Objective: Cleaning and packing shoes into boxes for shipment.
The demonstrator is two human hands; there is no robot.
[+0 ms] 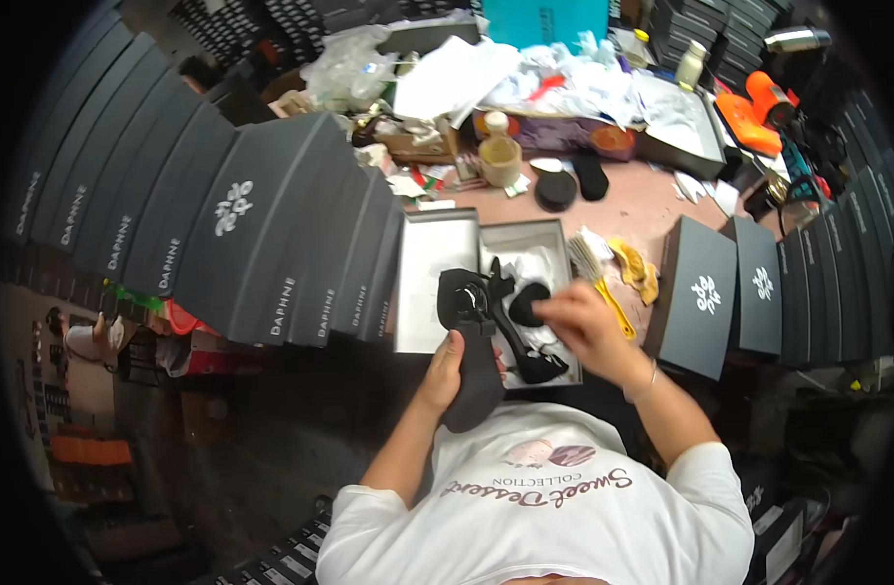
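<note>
On the flat pinkish surface [525,207], a rectangular white-lined cardboard tray [422,283] lies left of an open rectangular grey cardboard box [525,234] with a black shoe [540,368] and crumpled white paper [536,261] inside. Right of the box are a yellow-handled brush [608,292], a crumpled yellow cloth [637,273], then 2 dark-grey cardboard boxes [695,292]. Behind it stands a round white-capped jar [500,161].

worktop [630,213] bright | lower left dim | right fingers [556,310] blurred | edges bowed

Pinkish table [624,216], open grey shoebox [520,234] on it. From box: jar [500,161] at 12 o'clock, brush [603,289] and yellow cloth [637,271] around 3.
</note>
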